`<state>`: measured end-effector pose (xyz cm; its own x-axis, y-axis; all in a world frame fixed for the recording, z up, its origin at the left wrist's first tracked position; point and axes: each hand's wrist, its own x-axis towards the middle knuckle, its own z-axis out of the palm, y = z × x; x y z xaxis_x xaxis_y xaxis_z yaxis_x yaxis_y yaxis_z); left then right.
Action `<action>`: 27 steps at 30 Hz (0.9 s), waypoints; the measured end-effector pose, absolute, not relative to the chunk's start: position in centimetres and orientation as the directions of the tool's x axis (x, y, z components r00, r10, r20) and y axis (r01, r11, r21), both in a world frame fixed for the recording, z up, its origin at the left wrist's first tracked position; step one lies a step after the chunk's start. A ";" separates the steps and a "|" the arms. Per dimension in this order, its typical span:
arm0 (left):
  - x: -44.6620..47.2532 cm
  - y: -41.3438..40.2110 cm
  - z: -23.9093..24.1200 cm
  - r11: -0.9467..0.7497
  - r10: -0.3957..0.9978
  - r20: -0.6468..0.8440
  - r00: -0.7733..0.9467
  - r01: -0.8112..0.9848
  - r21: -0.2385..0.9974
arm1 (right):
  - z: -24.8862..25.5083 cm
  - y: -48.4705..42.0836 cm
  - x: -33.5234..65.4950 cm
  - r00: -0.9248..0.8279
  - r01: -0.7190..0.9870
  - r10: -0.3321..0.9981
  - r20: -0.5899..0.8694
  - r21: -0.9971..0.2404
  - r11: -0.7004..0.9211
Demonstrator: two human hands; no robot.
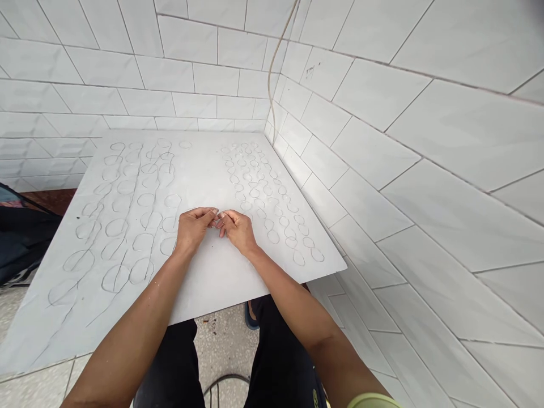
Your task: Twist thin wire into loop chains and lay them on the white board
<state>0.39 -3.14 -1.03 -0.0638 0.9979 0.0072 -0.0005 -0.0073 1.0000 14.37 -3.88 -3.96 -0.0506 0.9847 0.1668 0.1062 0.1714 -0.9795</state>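
A: State of the left hand?

B: Left hand (pixel 198 225) narrow; thumb and forefinger pinched at the tips, apparently on a fine wire (pixel 217 222).

A: And the right?

B: Right hand (pixel 238 228) likewise narrow, its tips all but meeting the left's, on the same piece as far as can be judged. The full shape of that piece cannot be made out.

A: Location of the wire?

B: Between the two hands, over the middle of the board (pixel 204 272). Whether the fingers rest on the surface, I cannot tell. Larger rings (pixel 117 219) lie in rows to the left; smaller loops (pixel 255 188) lie in rows to the right, many seemingly in joined pairs.

A: Expected handling?

B: Judged by its thinness: very light, springy rather than limp, easily pulled out of round. A kink seems a likelier fault than a break. It may also roll between the fingers.

A: Where should it be held?

B: At the fingertips, one pinch either side of the point being worked, close together. Gripping the far side of a curve would probably distort it.
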 end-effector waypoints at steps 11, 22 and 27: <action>0.0 -3.0 -0.7 -0.095 0.992 0.093 0.089 0.026 0.995 | -3.5 -4.2 14.9 -0.046 0.102 0.974 0.220 -0.969 0.224; 0.4 -3.0 -0.8 -0.074 0.996 0.068 -0.064 -0.098 0.992 | -2.9 -4.3 14.6 -0.106 0.017 0.989 0.101 -0.995 0.103; 0.0 -2.7 -0.6 -0.029 1.000 0.027 -0.012 -0.189 0.982 | -2.7 -4.6 14.4 -0.123 -0.005 0.988 0.099 -0.995 0.099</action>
<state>0.00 -2.71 -0.62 -0.0120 0.9996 0.0271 -0.1892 -0.0289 0.9815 14.44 -4.63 -2.70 -0.1225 0.9876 0.0986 -0.0055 0.0986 -0.9951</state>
